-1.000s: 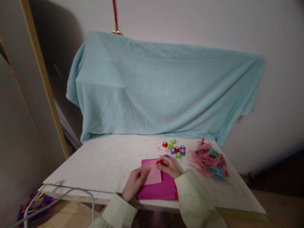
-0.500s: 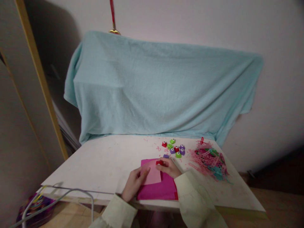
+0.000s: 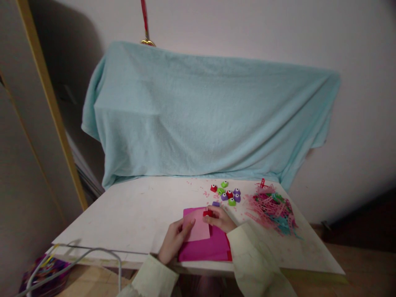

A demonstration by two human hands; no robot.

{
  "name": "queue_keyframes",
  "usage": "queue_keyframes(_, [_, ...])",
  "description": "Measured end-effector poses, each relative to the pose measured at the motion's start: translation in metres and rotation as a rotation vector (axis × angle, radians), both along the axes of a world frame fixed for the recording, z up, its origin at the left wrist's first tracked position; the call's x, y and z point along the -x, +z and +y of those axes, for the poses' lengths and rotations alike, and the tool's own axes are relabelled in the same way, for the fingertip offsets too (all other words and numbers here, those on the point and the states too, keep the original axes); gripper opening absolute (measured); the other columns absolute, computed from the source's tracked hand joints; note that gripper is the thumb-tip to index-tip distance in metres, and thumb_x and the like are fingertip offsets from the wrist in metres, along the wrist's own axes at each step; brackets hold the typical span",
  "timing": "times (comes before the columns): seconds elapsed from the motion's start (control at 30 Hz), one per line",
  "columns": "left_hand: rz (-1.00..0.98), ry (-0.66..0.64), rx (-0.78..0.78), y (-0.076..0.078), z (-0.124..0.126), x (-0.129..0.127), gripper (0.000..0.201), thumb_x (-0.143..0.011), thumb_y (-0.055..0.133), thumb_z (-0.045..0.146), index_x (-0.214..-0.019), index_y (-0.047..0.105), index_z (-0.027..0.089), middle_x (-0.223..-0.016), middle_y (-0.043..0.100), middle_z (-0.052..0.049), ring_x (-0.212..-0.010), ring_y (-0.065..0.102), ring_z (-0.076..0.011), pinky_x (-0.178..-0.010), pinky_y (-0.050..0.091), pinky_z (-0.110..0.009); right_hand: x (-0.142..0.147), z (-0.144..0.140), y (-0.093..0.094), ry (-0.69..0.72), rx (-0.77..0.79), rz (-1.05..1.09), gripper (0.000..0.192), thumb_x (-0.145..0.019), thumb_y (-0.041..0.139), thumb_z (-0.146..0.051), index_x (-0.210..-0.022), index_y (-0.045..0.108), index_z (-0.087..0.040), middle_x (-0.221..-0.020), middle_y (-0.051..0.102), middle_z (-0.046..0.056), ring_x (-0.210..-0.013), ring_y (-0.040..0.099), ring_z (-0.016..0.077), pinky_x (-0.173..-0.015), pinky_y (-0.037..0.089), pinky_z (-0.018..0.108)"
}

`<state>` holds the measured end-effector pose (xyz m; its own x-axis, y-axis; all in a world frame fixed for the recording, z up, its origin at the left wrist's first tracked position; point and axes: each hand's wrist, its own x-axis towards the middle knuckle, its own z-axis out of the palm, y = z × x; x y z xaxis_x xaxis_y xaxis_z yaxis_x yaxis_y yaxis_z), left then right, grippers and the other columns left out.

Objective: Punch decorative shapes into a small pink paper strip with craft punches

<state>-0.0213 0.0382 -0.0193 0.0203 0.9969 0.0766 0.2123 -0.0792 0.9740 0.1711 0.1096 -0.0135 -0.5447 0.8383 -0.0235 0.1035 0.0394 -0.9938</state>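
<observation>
Between the thumb and fingers of my left hand point(image 3: 175, 239) is the left side of a light pink sheet of paper point(image 3: 199, 228). My right hand point(image 3: 221, 219) pinches a small red craft punch point(image 3: 207, 213) at the sheet's upper right corner. Whether the paper's edge sits inside the punch is too small to tell. Beneath both hands lies a stack of magenta paper point(image 3: 206, 251) with a bit of red at its right edge. Just beyond my right hand a purple punch point(image 3: 215, 203) rests on the table.
Several red, green and purple punches point(image 3: 229, 194) cluster behind my hands amid pink paper bits. To the right is a heap of punched paper strips point(image 3: 274, 208) on the white table point(image 3: 123, 218). A light blue cloth point(image 3: 201, 115) hangs behind; a grey cable point(image 3: 93, 250) loops at front left.
Both hands keep their hold on the paper and the red punch, with hardly any movement. The whole view has shifted very slightly.
</observation>
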Motion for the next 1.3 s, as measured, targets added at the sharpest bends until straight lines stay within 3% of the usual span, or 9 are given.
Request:
queue_keyframes(0.13, [-0.006, 0.028, 0.007, 0.005, -0.001, -0.003, 0.048, -0.079, 0.049, 0.056, -0.072, 0.064, 0.011, -0.069, 0.062, -0.004, -0.064, 0.051, -0.0165, -0.055, 0.038, -0.022, 0.0, 0.001, 0.0, 0.044, 0.069, 0.087, 0.031, -0.066, 0.071, -0.041, -0.074, 0.051, -0.019, -0.064, 0.042, -0.005, -0.059, 0.042, 0.0102, -0.054, 0.03, 0.021])
queue_keyframes(0.33, [-0.004, 0.068, 0.027, 0.01, -0.003, -0.004, 0.056, -0.073, 0.049, 0.064, -0.066, 0.064, 0.011, -0.059, 0.058, -0.003, -0.059, 0.049, -0.0163, -0.052, 0.037, -0.022, 0.0, 0.002, -0.001, 0.056, 0.051, 0.1, 0.03, -0.068, 0.069, -0.04, -0.078, 0.051, -0.019, -0.064, 0.04, -0.005, -0.059, 0.039, 0.0103, -0.054, 0.028, 0.022])
queue_keyframes(0.63, [-0.002, 0.032, 0.024, 0.003, -0.001, -0.004, 0.053, -0.077, 0.047, 0.06, -0.069, 0.062, 0.01, -0.064, 0.057, -0.003, -0.061, 0.048, -0.0153, -0.053, 0.037, -0.021, 0.0, -0.001, 0.003, 0.042, 0.029, 0.07, 0.032, -0.068, 0.07, -0.042, -0.077, 0.049, -0.019, -0.065, 0.038, -0.005, -0.059, 0.037, 0.0093, -0.054, 0.026, 0.021])
queue_keyframes(0.8, [-0.016, 0.056, 0.034, 0.01, -0.003, -0.006, 0.059, -0.073, 0.046, 0.066, -0.073, 0.065, 0.01, -0.064, 0.06, -0.004, -0.064, 0.05, -0.0175, -0.055, 0.04, -0.023, 0.0, -0.002, 0.004, 0.049, 0.038, 0.04, 0.036, -0.065, 0.071, -0.045, -0.077, 0.049, -0.018, -0.064, 0.039, -0.005, -0.058, 0.038, 0.0093, -0.052, 0.027, 0.021])
queue_keyframes(1.0, [-0.032, -0.016, 0.017, 0.018, -0.004, -0.005, 0.055, -0.079, 0.044, 0.059, -0.091, 0.067, 0.011, -0.076, 0.065, -0.005, -0.075, 0.055, -0.0216, -0.066, 0.044, -0.026, 0.003, -0.003, 0.008, 0.037, 0.012, -0.006, 0.039, -0.062, 0.071, -0.05, -0.07, 0.05, -0.018, -0.06, 0.038, -0.005, -0.056, 0.036, 0.0092, -0.051, 0.027, 0.021])
queue_keyframes(1.3, [0.009, -0.013, 0.019, 0.011, -0.003, -0.004, 0.052, -0.079, 0.044, 0.058, -0.084, 0.068, 0.011, -0.073, 0.064, -0.004, -0.07, 0.055, -0.0197, -0.062, 0.043, -0.025, 0.003, -0.003, 0.002, 0.014, -0.086, -0.042, 0.035, -0.069, 0.067, -0.048, -0.064, 0.05, -0.017, -0.056, 0.035, -0.005, -0.052, 0.031, 0.0085, -0.049, 0.025, 0.022])
